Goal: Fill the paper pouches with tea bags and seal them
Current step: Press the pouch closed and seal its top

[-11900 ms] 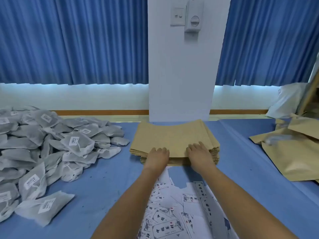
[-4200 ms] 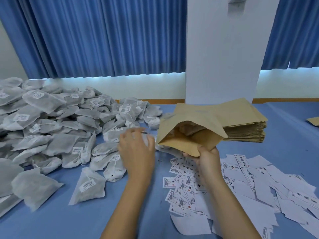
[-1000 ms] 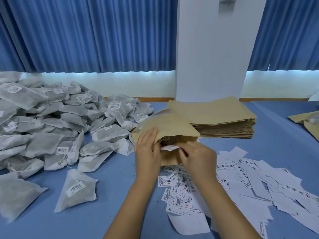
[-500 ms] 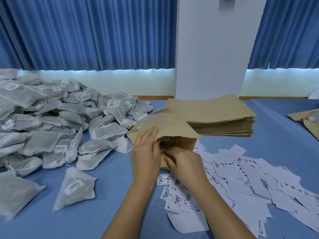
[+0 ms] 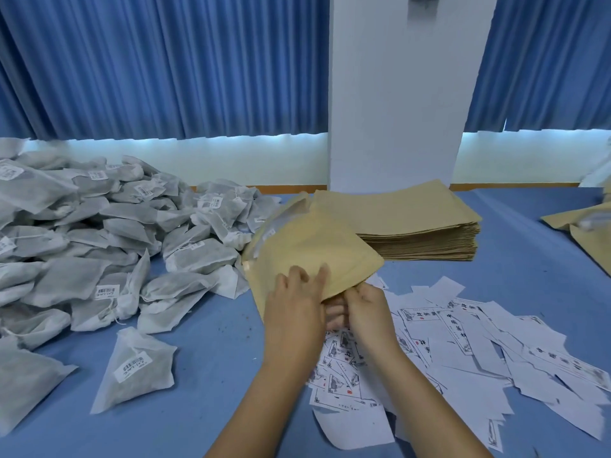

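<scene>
At frame centre, the kraft paper pouch (image 5: 312, 251) is pressed from above by extended fingers of the left hand (image 5: 294, 314); its lower edge is gripped by curled fingers of the right hand (image 5: 368, 314).

Left hand (image 5: 294, 305) flat, fingers spread, right hand (image 5: 368, 312) touching it — fingers curled, forearms extended forward

The pouch (image 5: 314, 252) hides its mouth and whatever lies inside it behind its own flap and the left hand (image 5: 294, 309). The right hand (image 5: 367, 312) has its fingertips out of sight under that flap, so its hold cannot be read. The tea bag pile (image 5: 99, 233) runs off the left edge. The brown pouches (image 5: 582, 226) at the right edge are cut off and blurred. Print on the paper slips (image 5: 463, 342) is too small to read.
</scene>
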